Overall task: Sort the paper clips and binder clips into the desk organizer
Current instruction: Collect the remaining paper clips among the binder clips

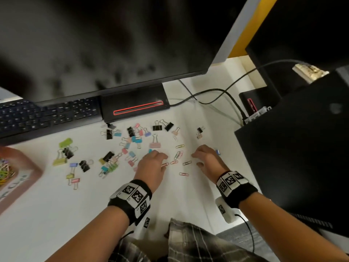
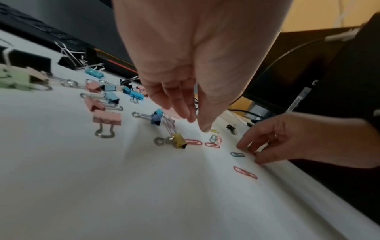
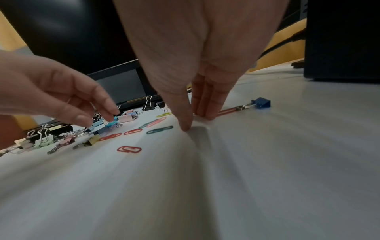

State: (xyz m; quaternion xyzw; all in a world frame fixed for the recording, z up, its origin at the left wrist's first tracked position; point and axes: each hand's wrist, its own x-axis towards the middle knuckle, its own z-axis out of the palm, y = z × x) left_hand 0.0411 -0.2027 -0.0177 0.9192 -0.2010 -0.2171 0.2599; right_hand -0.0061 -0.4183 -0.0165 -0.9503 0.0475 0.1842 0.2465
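Paper clips (image 1: 179, 155) lie flat and loose on the white desk (image 1: 94, 205) between the two hands, with one red clip (image 1: 183, 174) nearer the person. Binder clips (image 1: 132, 137) are scattered to the left and toward the monitor stand (image 1: 134, 105); a blue one (image 3: 262, 102) sits just beside the right hand. The organizer (image 1: 20, 178) stands at the far left edge, well apart, with coloured clips already in one compartment.

Judged handling: paper clips are light, thin wire, likely to slide on the smooth surface, so each is best pinched at the edge or dragged and lifted. Binder clips are stiffer and bulkier and can be taken by the body or the wire handles.

Left hand (image 1: 151, 165) hovers over the red clips, fingers loosely extended downward, holding nothing visible. Right hand (image 1: 205, 159) has thumb and fingertips (image 3: 205, 112) pressed down on the desk, close together; whether a clip is caught under them cannot be told.
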